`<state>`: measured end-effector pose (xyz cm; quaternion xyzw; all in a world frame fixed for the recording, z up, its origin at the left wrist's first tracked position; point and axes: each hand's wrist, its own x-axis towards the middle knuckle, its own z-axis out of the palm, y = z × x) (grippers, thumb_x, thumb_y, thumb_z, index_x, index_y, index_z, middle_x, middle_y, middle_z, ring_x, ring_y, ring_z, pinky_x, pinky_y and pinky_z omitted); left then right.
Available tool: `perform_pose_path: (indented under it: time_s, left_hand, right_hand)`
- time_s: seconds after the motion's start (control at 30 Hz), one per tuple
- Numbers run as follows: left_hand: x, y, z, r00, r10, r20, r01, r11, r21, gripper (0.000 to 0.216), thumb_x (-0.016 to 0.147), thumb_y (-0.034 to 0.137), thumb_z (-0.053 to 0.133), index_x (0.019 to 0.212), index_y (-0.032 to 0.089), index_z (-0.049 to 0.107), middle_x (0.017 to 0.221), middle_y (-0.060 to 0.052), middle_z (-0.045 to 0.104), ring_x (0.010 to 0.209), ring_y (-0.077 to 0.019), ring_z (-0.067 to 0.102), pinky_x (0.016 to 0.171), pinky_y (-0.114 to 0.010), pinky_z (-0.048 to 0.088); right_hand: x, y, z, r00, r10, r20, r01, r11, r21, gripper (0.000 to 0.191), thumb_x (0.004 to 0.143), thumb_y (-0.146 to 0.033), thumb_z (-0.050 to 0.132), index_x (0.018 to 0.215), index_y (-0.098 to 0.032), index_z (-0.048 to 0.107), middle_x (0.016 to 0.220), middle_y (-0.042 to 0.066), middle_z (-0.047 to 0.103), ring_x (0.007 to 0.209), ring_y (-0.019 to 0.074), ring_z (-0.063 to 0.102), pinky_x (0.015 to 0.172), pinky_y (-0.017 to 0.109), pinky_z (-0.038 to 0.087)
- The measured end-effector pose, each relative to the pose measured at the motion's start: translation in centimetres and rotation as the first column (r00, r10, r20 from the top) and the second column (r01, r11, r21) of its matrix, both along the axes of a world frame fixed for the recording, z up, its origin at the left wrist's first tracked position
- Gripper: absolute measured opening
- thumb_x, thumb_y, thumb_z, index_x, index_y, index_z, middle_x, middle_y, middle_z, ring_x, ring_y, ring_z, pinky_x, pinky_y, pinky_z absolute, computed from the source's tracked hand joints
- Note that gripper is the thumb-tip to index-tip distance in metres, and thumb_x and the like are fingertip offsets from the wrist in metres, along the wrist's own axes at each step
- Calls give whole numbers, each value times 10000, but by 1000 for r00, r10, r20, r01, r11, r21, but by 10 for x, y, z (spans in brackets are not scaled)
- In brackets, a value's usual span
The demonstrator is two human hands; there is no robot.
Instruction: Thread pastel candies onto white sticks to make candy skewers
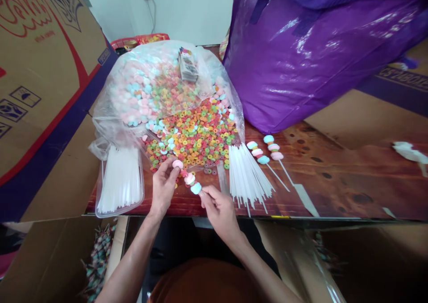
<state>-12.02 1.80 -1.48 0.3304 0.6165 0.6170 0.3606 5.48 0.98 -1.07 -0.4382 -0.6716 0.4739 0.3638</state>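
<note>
A skewer of puffy pink, white and blue candies with small red pieces between them (190, 178) slanted between both hands, above the dark red-brown wooden table (337, 178) near its front edge. The left hand (162, 182) had thumb and forefinger pinched together on the round pink candy (178, 164) at the upper end, its other fingers curled in. The right hand (219, 210) was nearly closed too, thumb and fingertips gripping just below the blue candy (195, 188) at the lower end; the stick there was mostly hidden, so how firmly it was held could not be told. Squeezing the pink piece too hard might flatten or tear it, since it looked soft, and pushing off the stick's line could bend the thin shaft or send its tip toward the left fingertips. If the right grip slipped, the row might slide down or drop over the edge. The fan of loose white sticks (247, 178) reached that edge beside the right hand, so a careless wrist could knock some off. Behind, the heap of multicoloured ring candies (200, 136) lay loose on the see-through plastic bag (110, 89); a tug on the film could scatter them.
</note>
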Motion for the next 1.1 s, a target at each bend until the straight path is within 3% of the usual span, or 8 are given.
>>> perform_pose_path:
  time_s: [0.2,0.4,0.6,0.87,1.1]
  left_hand:
    - [-3,-4,-4,977,-50,-208,48,999,-13,326,850,320,649,1146,201,714,1117,-75,715,1028,-205,668,940,-338,514]
    - [-3,-4,-7,972,-97,-212,99,995,1,276,867,311,646,1109,212,734,1138,-77,723,1055,-212,670,981,-361,504]
    - [-3,-6,2,951,-137,-275,143,990,1,311,882,349,641,1150,222,734,1205,-76,720,1178,-225,632,1067,-372,454]
    - [4,-4,-3,978,-41,-206,47,999,21,246,884,360,648,1037,213,773,1086,-57,768,1078,-222,683,1036,-376,481]
    - [10,-8,-10,949,-27,-315,29,1000,3,237,906,340,624,1058,240,775,1101,-43,767,1062,-220,691,1039,-386,485]
  right_hand:
    - [-3,2,-5,998,-22,59,20,999,30,264,975,-319,473,762,-199,570,599,-28,488,534,110,458,500,214,359]
    - [-6,1,-10,997,-73,36,73,997,17,261,971,-327,477,761,-202,568,578,-36,475,506,107,445,476,213,341]
    - [-6,2,-10,996,-66,58,66,998,-2,256,956,-324,495,736,-207,559,561,-39,465,497,110,434,466,212,336]
    - [-11,1,-10,996,-83,37,83,997,5,252,956,-320,489,738,-206,547,555,-43,456,486,103,429,457,210,324]
    - [-22,-2,-14,993,-119,24,119,992,-37,254,962,-335,467,754,-209,542,560,-43,454,481,106,432,458,212,336]
